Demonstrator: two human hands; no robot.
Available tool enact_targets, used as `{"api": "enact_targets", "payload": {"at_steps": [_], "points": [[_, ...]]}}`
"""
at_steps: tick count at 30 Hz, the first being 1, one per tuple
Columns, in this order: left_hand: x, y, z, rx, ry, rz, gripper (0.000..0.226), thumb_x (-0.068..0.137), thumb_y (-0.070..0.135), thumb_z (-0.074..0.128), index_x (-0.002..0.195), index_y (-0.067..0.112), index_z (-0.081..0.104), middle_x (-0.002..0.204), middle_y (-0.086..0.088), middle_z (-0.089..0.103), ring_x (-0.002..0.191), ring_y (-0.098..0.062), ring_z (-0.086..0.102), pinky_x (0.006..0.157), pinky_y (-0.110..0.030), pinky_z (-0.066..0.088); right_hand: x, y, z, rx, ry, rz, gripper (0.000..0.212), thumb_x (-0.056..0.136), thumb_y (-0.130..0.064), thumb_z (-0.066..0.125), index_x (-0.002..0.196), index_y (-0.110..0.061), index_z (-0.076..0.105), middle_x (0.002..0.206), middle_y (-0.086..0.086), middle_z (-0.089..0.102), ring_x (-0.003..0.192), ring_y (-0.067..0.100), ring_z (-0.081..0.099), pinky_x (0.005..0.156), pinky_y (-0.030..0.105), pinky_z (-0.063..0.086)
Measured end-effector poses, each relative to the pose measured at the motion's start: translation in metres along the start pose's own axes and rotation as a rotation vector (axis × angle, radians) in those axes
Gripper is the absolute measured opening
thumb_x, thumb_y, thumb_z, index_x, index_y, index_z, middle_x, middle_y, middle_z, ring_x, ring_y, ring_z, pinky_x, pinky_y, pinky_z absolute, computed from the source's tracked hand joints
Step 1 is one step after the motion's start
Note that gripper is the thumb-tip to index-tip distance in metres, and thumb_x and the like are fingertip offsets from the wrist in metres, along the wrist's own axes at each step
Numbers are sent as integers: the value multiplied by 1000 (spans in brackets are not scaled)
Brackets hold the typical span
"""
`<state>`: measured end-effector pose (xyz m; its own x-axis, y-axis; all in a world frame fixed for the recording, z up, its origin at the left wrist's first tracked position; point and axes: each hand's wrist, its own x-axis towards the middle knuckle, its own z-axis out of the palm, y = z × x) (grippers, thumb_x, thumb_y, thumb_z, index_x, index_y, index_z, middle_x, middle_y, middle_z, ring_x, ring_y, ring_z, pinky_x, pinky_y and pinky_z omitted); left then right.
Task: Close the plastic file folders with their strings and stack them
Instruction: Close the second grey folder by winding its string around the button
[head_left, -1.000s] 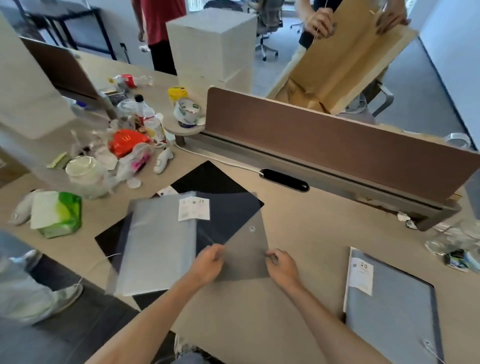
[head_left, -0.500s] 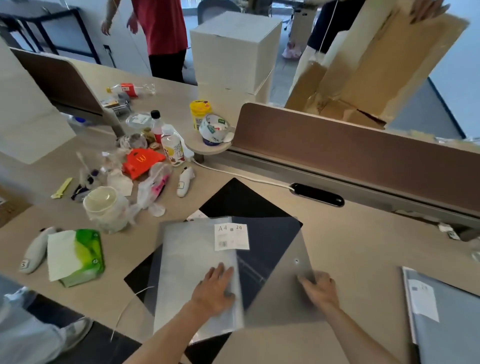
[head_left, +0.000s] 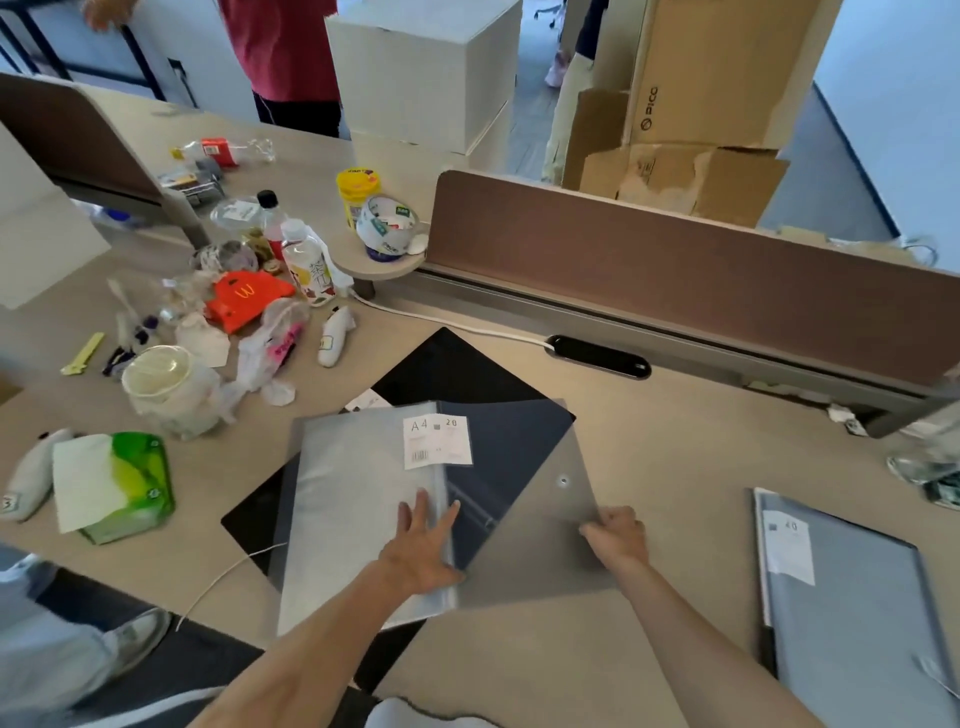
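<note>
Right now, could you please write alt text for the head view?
A left hand presses flat on an open grey folder while the right hand grips its flap. A second folder lies to the right on the desk; cluttered bottles and wrappers sit far left.

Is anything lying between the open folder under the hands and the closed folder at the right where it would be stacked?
Nothing visible does. The desk between the open folder and the closed folder is bare. The left hand presses the sleeves flat; the right hand grips the cover flap's edge.
</note>
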<state>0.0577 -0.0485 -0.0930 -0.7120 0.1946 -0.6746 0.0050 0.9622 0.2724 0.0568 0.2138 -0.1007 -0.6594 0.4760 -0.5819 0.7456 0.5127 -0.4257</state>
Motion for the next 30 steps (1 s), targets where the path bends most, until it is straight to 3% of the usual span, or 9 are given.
{"api": "enact_targets", "payload": {"at_steps": [5,7,9,15,18,22,25,28,30], "points": [[6,6,6,13,-10,-25,106,80,49,66,149,34,-12,153,-15,-34,140,-42,-27,116,-57,16,13,5,-14,163,-23,28,29,75,-21,65,101,-6,65,104,13,69,104,28,64,82,27,48],[8,4,8,46,-13,-28,107,79,50,67,150,34,-12,153,-16,-34,140,-44,-26,116,-57,18,16,12,-7,182,-97,15,9,74,-18,66,70,-11,71,84,12,72,88,27,68,73,30,49],[10,4,8,48,-9,-29,108,78,50,67,149,34,-13,153,-16,-34,140,-43,-27,115,-57,19,16,12,-1,202,-140,23,18,74,-16,66,57,-12,66,74,10,71,76,25,66,66,30,49],[6,6,23,303,1,25,131,61,59,74,145,35,-23,147,-7,-45,137,-44,-33,110,-68,17,15,13,-4,297,-181,66,12,83,-13,63,92,-10,71,93,5,67,82,21,59,43,8,42],[3,3,33,347,24,83,124,63,57,71,146,36,-18,150,-6,-40,137,-45,-31,109,-69,20,15,16,-4,257,-177,87,9,83,-18,64,77,-12,66,96,6,67,88,22,59,55,22,43],[-4,-2,26,260,75,173,115,68,65,63,149,32,-13,157,-5,-27,141,-43,-24,110,-59,32,20,20,1,217,-147,54,31,78,-33,64,97,-8,70,105,10,71,98,27,66,82,32,51],[-12,-3,17,163,102,205,114,70,67,61,148,33,-14,158,1,-26,144,-36,-22,113,-51,30,22,22,0,270,-121,4,41,76,-41,67,101,-9,67,103,7,71,95,25,66,79,30,51],[-19,-7,13,109,133,208,113,70,67,62,148,35,-14,157,5,-26,145,-29,-20,115,-49,27,9,9,-9,403,-284,-64,17,86,-20,63,99,-12,70,106,9,72,92,25,68,84,37,56],[-24,-13,10,82,149,209,115,69,69,61,148,35,-14,157,6,-28,146,-25,-18,117,-47,24,-1,-1,-22,476,-351,-136,20,90,-6,56,102,-17,67,103,10,71,85,24,68,74,37,56]]}}
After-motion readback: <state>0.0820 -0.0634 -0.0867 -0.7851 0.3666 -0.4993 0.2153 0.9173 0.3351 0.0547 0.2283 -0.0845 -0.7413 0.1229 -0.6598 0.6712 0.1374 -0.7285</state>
